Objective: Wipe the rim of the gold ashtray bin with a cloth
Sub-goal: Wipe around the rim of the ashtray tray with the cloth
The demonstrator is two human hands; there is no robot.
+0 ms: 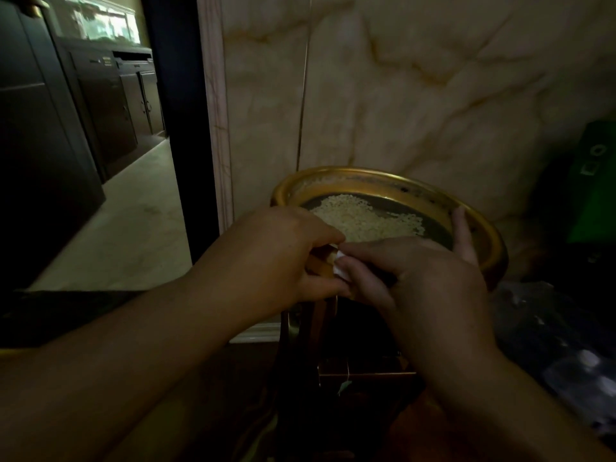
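The gold ashtray bin stands against a marble wall, its round top dish filled with pale gravel. My left hand grips the near left part of the rim, fingers curled over it. My right hand presses a small white cloth onto the near rim right beside the left hand's fingertips; one finger stretches up to the right side of the rim. Most of the cloth is hidden under my fingers. The near rim is covered by both hands.
A marble wall rises right behind the bin. A doorway on the left opens onto a pale floor and dark cabinets. A green object and dark bags sit to the right. The bin's dark body drops below my hands.
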